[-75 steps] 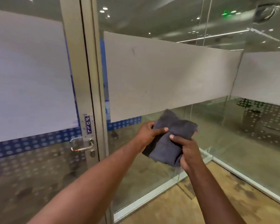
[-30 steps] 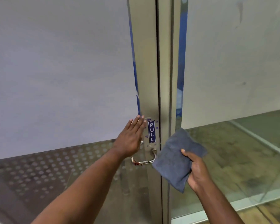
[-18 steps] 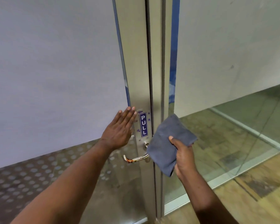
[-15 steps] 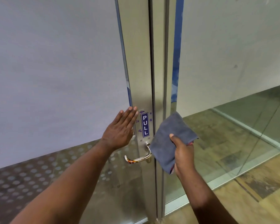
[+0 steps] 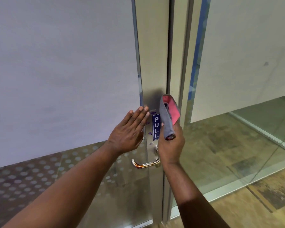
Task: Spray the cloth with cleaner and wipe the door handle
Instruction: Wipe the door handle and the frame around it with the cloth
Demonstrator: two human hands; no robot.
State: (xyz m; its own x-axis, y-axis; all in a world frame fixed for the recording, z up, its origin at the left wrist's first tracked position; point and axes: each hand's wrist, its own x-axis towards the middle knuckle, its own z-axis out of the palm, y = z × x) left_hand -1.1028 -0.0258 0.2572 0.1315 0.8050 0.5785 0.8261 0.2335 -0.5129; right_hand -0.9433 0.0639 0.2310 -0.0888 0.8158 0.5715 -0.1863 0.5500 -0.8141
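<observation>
My right hand (image 5: 170, 145) grips a folded grey cloth (image 5: 166, 120) whose inner face shows pink. The cloth is held edge-on against the metal door stile, just right of the blue PULL sign (image 5: 156, 127). My left hand (image 5: 129, 131) lies flat on the door with fingers spread, holding nothing, left of the sign. The chrome lever door handle (image 5: 144, 164) sits below both hands; my right wrist covers its right end. No cleaner bottle is in view.
The door's frosted glass panel (image 5: 64, 71) fills the left. Its metal stile (image 5: 152, 63) meets the frame in the middle. To the right stands a fixed glass wall (image 5: 245, 63) with a floor rail, and wooden floor (image 5: 262, 203) at lower right.
My right hand has turned and lifted the cloth from beside the handle up against the stile next to the PULL sign, so it now shows edge-on with pink inside. My left hand stays flat on the door.
</observation>
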